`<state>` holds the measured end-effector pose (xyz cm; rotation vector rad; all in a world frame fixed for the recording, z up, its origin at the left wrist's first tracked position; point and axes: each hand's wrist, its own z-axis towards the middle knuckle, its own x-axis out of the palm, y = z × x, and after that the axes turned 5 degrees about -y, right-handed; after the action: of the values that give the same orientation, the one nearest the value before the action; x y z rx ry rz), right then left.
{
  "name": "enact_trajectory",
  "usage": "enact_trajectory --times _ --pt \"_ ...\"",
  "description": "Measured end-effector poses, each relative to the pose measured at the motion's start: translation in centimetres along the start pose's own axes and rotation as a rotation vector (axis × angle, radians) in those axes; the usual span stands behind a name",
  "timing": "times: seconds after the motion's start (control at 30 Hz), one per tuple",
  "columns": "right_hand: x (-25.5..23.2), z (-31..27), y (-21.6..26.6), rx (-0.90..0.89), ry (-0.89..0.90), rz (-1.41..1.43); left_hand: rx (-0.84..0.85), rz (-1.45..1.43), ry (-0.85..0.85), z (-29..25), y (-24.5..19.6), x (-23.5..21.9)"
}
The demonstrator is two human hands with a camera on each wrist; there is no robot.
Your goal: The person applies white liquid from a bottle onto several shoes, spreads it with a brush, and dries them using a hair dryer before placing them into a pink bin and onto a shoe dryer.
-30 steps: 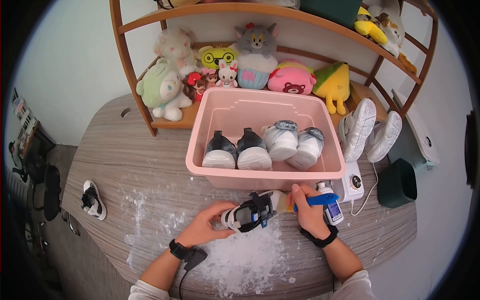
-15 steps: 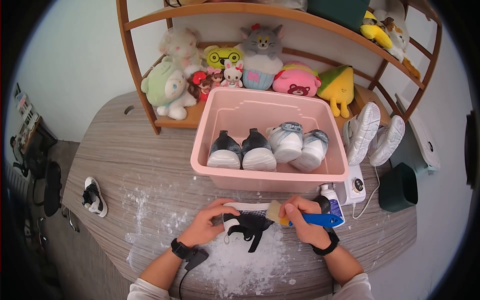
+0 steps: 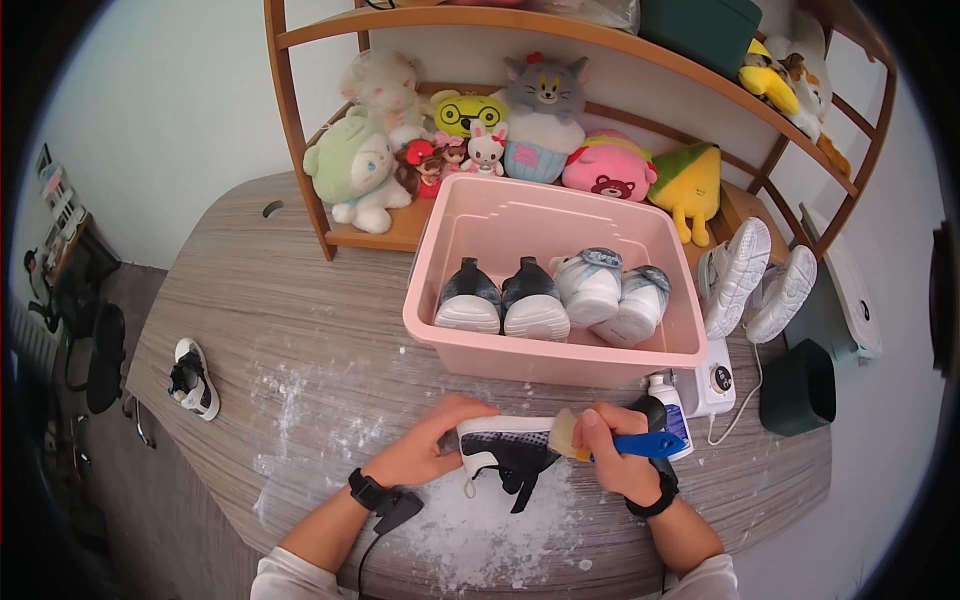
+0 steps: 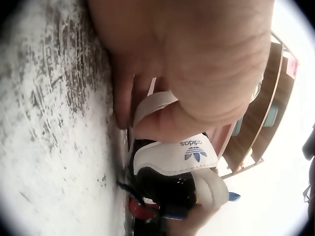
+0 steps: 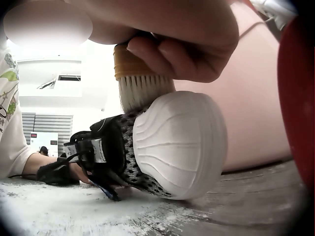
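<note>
A black-and-white sneaker (image 3: 505,440) lies tipped on its side, its white sole edge toward the tub and its black straps toward me. My left hand (image 3: 428,440) grips it at the heel; the left wrist view shows thumb and fingers around the sole near the white heel patch (image 4: 174,157). My right hand (image 3: 622,455) holds a paintbrush by its blue handle (image 3: 655,443). In the right wrist view the pale bristles (image 5: 140,91) meet the mesh upper beside the white rubber toe cap (image 5: 179,145).
White powder (image 3: 470,540) covers the tabletop under the sneaker. A pink tub (image 3: 560,358) with two pairs of shoes stands just behind. Near my right hand are a white bottle (image 3: 672,412) and a shoe dryer (image 3: 712,385) carrying white shoes. Another small sneaker (image 3: 193,380) lies far left.
The sneaker has rolled from opening-up onto its side in my left hand. My right hand has brought the brush from the toe to the side of the upper.
</note>
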<state>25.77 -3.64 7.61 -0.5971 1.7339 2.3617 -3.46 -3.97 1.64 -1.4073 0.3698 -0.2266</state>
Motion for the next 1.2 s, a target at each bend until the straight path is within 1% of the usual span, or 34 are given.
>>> enact_trajectory --times 0.03,0.07,0.13,0.27,0.33,0.37,0.43,0.47,0.5,0.53,0.57,0.6,0.63,0.7,0.77,0.83,0.97,1.03,1.07,1.2 --pt "0.0 0.1 -0.1 -0.014 0.011 0.006 -0.035 0.042 0.051 0.0 -0.3 -0.1" --pt "0.0 0.1 -0.2 -0.018 0.013 0.006 -0.033 0.043 0.048 0.1 -0.1 -0.2" --pt "0.2 0.0 -0.5 -0.039 0.032 0.039 0.043 0.104 0.143 0.2 0.3 -0.4" --pt "-0.1 0.2 -0.3 -0.028 0.068 0.051 0.015 0.049 0.134 0.0 0.3 -0.4" --pt "-0.2 0.2 -0.6 -0.166 0.079 0.198 -0.023 0.044 0.117 -0.1 0.0 -0.3" --pt "-0.2 0.1 -0.2 -0.166 0.081 0.198 -0.023 0.044 0.115 -0.1 -0.2 -0.3" --pt "-0.2 0.0 0.9 -0.266 0.225 0.283 -0.033 0.124 0.136 0.0 -0.6 -0.2" --pt "-0.2 -0.1 0.8 -0.285 0.322 0.278 -0.033 0.124 0.136 0.0 -0.1 -0.2" --pt "0.1 -0.3 1.1 -0.283 0.321 0.278 0.031 0.125 0.140 -0.1 0.9 0.0" --pt "0.8 -0.6 2.0 -0.305 0.366 0.298 0.094 0.125 0.145 -0.1 1.5 0.1" --pt "1.3 -0.8 2.7 -0.326 0.412 0.317 0.092 0.122 0.146 -0.1 1.3 0.2" --pt "1.5 -1.1 3.1 -0.292 0.485 0.319 0.079 0.115 0.163 0.0 0.9 0.3" --pt "1.9 -1.2 3.1 -0.290 0.485 0.321 0.066 0.107 0.180 0.0 0.6 0.4" --pt "2.7 -1.5 3.0 -0.239 0.551 0.244 0.060 0.111 0.184 -0.1 0.4 0.3" --pt "3.2 -1.8 2.5 -0.247 0.522 0.263 0.058 0.116 0.186 -0.1 0.3 0.3" --pt "3.1 -1.8 2.7 -0.159 0.481 0.250 0.047 0.119 0.176 -0.1 0.4 0.4" --pt "2.8 -1.6 2.8 -0.178 0.422 0.205 0.064 0.120 0.171 -0.1 0.4 0.5" --pt "2.3 -1.5 2.9 -0.159 0.360 0.175 0.041 0.104 0.168 -0.1 0.3 0.6" --pt "2.0 -1.3 2.9 -0.160 0.360 0.174 0.042 0.104 0.167 0.0 0.2 0.6" --pt "0.4 -0.8 2.9 -0.099 0.295 0.039 0.067 0.103 0.155 0.0 0.5 0.7"
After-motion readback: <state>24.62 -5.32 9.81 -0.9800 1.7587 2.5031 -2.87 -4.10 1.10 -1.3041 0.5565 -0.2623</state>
